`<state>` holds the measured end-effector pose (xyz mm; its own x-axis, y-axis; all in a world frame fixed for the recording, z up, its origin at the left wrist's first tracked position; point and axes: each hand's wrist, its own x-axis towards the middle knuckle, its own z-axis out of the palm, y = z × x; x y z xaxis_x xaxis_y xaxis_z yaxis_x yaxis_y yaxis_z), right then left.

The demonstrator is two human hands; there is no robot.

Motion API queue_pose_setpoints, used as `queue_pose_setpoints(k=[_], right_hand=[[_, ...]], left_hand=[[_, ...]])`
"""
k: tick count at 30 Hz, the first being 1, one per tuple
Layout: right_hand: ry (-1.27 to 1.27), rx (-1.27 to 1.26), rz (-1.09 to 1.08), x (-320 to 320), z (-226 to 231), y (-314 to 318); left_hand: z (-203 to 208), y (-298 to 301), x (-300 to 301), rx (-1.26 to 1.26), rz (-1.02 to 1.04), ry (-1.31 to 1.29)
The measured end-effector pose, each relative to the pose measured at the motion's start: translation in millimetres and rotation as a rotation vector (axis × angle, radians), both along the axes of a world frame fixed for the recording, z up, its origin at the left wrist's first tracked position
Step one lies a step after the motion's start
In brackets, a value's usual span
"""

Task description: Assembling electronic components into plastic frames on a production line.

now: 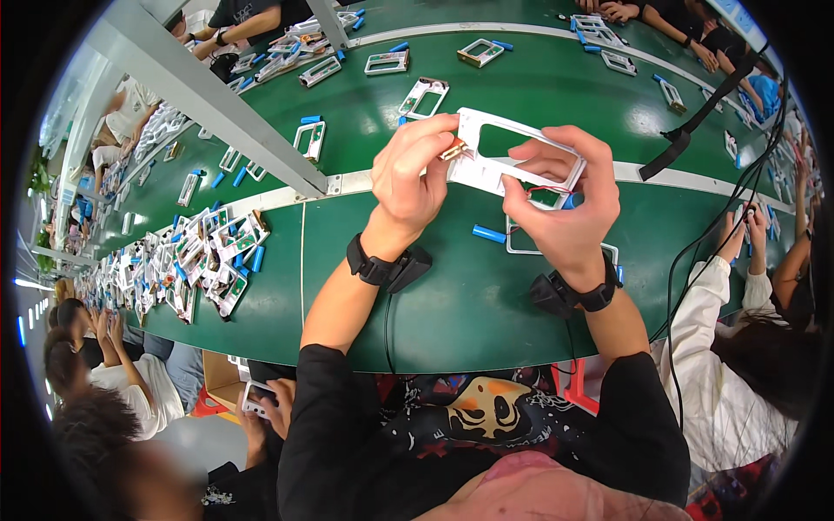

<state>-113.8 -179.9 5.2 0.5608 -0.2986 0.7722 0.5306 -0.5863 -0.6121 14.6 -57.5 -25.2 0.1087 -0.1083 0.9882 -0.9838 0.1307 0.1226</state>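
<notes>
Above the green bench I hold up a white plastic frame (475,165) with a large rectangular opening. My right hand (580,204) is wrapped round its right end, thumb in front and fingers behind. Red wires and a blue cylindrical cell (572,201) show by that thumb. At the frame's left end, my left hand (407,178) pinches a small copper-coloured part (453,149); exactly what its fingertips grip is partly hidden. Under my right hand another white frame (519,251) lies on the bench, mostly covered, with a blue cell (489,234) beside it.
A large heap of white frames (204,252) with blue cells lies left. More frames (426,97) sit on the far belt (539,78). A grey post (234,95) rises at left; black cables (695,252) hang at right. Co-workers sit on both sides and across.
</notes>
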Motion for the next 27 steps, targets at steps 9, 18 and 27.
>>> queue_pose_setpoints(k=[9,18,27], right_hand=[[0.006,0.040,-0.021,1,0,-12],[0.049,0.135,-0.074,1,6,-18],[0.040,0.127,-0.091,1,6,-21]], left_hand=[[33,0,-25,-0.035,-0.415,0.854],[39,9,-30,0.274,-0.169,0.650],[40,10,-22,0.308,-0.499,0.898]])
